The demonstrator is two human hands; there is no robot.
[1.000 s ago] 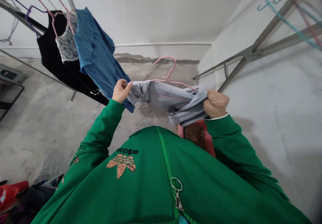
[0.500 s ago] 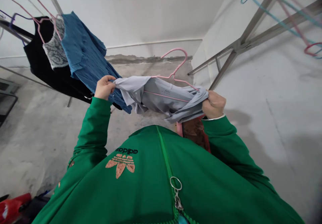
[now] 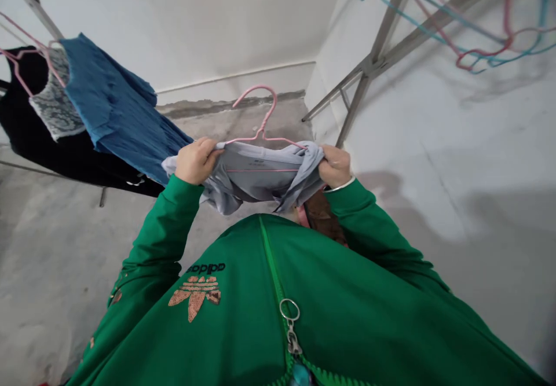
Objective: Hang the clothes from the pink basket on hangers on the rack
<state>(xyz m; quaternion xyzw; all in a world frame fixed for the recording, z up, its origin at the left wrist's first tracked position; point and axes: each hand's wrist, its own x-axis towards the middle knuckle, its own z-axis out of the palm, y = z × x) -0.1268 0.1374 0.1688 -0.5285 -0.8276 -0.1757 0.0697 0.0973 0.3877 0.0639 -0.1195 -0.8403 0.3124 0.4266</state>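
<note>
A light grey shirt (image 3: pixel 256 180) hangs between my two hands, its neckline stretched over a pink hanger (image 3: pixel 263 128). The hanger's hook points up, and its lower bar shows inside the collar opening. My left hand (image 3: pixel 197 160) is closed on the shirt's left shoulder, near the hanger's end, with some cloth sticking out beyond the fingers. At the opposite shoulder, my right hand (image 3: pixel 335 167) grips bunched cloth in a fist. The hanger's two ends are covered by fabric and fingers.
On the left hang a blue garment (image 3: pixel 117 102), a grey lace-topped garment (image 3: pixel 58 96) and a black one (image 3: pixel 26 125). Blue and pink empty hangers (image 3: pixel 469 56) hang upper right by a metal frame (image 3: pixel 369 67). A brown, pink-edged object (image 3: pixel 324 218) is partly hidden below the shirt.
My left hand has shifted inward along the shirt, from its outer edge to the shoulder at the hanger. The hanger sits more level and centred in the neckline. The view has turned slightly right.
</note>
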